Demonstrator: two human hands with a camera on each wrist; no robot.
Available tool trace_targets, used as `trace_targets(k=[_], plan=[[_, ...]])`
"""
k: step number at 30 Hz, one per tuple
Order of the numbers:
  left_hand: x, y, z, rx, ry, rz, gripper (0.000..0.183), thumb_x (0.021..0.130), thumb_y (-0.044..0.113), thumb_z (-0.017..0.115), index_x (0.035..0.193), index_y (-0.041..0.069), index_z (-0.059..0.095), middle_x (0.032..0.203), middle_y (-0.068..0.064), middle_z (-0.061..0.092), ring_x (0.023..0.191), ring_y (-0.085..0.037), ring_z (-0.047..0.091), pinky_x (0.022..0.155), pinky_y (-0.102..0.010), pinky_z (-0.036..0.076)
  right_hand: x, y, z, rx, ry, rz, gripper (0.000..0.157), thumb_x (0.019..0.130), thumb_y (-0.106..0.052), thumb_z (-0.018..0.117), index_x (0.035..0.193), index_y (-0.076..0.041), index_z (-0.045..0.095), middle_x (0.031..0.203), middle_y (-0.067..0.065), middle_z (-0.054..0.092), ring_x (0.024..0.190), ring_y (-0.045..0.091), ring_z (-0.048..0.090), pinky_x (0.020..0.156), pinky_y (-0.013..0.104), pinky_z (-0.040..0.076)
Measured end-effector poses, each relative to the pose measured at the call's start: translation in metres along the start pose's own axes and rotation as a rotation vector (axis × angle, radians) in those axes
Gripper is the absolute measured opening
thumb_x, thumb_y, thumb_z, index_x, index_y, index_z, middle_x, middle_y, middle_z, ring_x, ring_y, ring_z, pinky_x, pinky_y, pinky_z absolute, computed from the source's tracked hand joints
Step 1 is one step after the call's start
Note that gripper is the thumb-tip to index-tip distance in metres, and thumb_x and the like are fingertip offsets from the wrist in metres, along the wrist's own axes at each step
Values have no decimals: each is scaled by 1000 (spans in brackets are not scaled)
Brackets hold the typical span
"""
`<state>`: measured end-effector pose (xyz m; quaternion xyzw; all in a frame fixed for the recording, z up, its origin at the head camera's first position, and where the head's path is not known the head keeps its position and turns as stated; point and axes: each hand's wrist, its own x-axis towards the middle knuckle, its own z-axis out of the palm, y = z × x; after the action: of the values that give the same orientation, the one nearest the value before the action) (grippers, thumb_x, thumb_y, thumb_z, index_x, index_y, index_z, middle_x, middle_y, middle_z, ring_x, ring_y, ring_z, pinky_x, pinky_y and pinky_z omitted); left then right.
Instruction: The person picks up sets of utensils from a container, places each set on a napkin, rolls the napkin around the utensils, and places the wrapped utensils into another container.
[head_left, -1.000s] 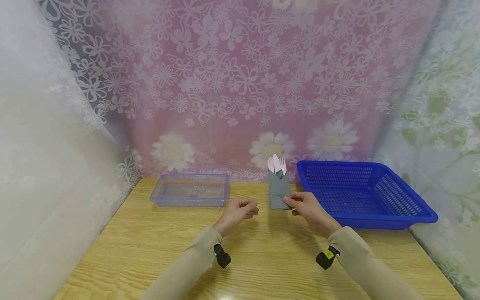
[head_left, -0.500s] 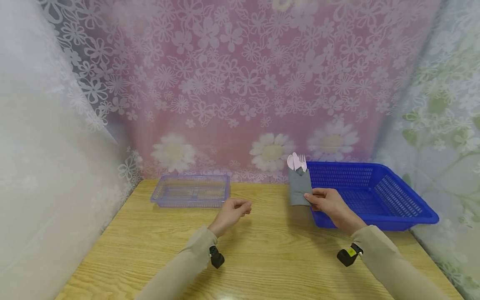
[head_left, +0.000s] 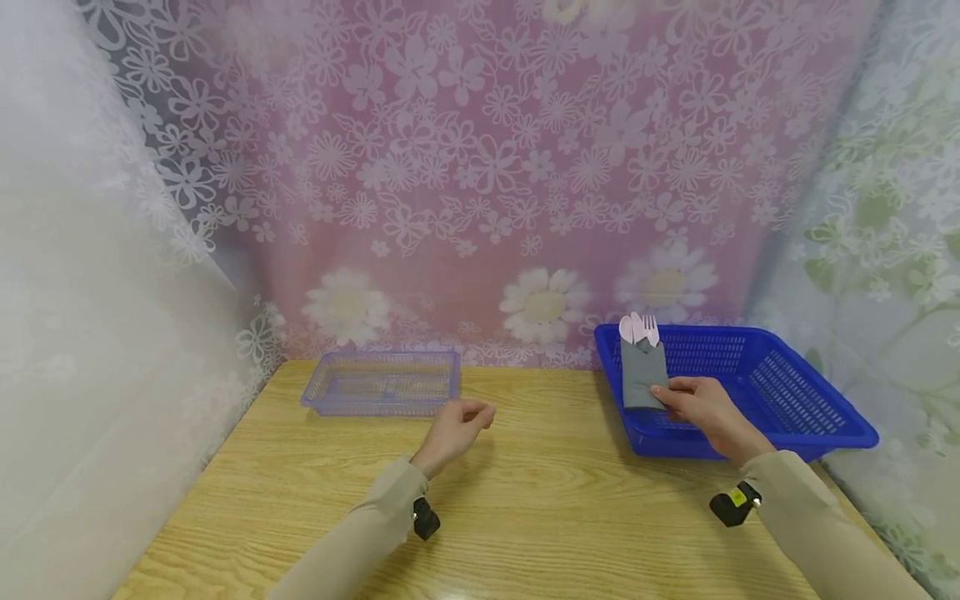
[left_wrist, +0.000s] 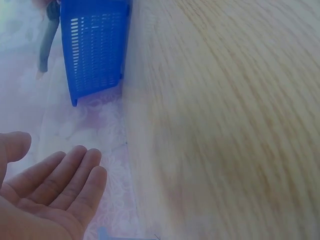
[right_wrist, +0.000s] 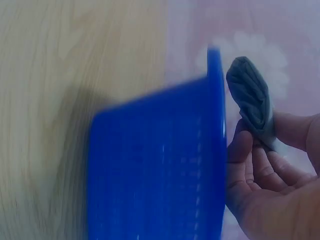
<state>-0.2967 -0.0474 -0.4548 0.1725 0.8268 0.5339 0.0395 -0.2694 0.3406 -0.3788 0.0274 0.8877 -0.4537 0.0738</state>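
Note:
My right hand (head_left: 708, 408) pinches the lower right edge of a folded grey napkin pouch (head_left: 643, 379), thumb in front and fingers behind. Out of its top stick a pale pink spoon (head_left: 626, 327), a knife and a fork (head_left: 650, 327). The pouch is upright above the left part of a blue plastic basket (head_left: 750, 442). From the right wrist, the pouch's folded end (right_wrist: 250, 95) shows beyond the basket's rim. My left hand (head_left: 453, 433) holds nothing and hovers over the table with relaxed fingers; its palm and loosely bent fingers (left_wrist: 75, 180) show in the left wrist view.
A clear purplish plastic tray (head_left: 318, 400) stands at the back left of the wooden table (head_left: 540, 508), just beyond my left hand. A pink flowered curtain (head_left: 480, 208) hangs behind the table. Pale curtains (head_left: 112, 333) flank both sides.
My right hand has carried the pouch with its cutlery rightward, from beside the basket to over its left part. My left hand has drifted slightly left.

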Motion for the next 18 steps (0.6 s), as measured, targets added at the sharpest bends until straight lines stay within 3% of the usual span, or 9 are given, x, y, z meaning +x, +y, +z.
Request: trace_targets(k=[3,7,10,13,16,18], plan=[[-1,-1,-1,8,3,5,36,102,37,53,124,13,67,118,-14,69,106,-24,65,91,-46,53,3,9,-8,-26,7,7,71,101,-44,51,141,13,39,126,28,57,98,23,64,90,45,51],[-1,-3,-2,19,12,16,34,102,36,53,121,14,69,116,-13,69,103,-22,66,90,-44,53,7,18,-19,-41,-33,31,73,100,-42,54,141,16,37,133,35,50,100,21,67,90,43,55],[-1,-4,-3,22,21,23,32,102,36,53,119,14,70,113,-12,70,101,-21,66,89,-43,54,10,18,-25,-56,-56,50,77,99,-41,56,142,20,33,143,40,36,101,19,67,91,40,55],[-2,-4,-4,21,23,25,31,102,36,53,119,16,70,111,-11,71,100,-20,67,88,-43,54,13,17,-27,-85,-47,68,73,98,-39,59,137,20,40,137,39,45,90,12,65,84,36,57],[-3,-4,-4,13,20,32,30,102,36,54,117,16,70,109,-11,71,99,-21,67,87,-43,54,16,18,-27,-120,-41,78,53,97,-35,61,119,13,61,103,24,64,76,9,59,74,30,54],[-3,-5,-3,15,20,37,30,102,36,54,115,15,71,108,-11,71,98,-20,67,86,-42,54,18,19,-26,-140,-51,80,35,97,-31,61,93,3,68,74,6,59,66,9,52,66,27,47]])
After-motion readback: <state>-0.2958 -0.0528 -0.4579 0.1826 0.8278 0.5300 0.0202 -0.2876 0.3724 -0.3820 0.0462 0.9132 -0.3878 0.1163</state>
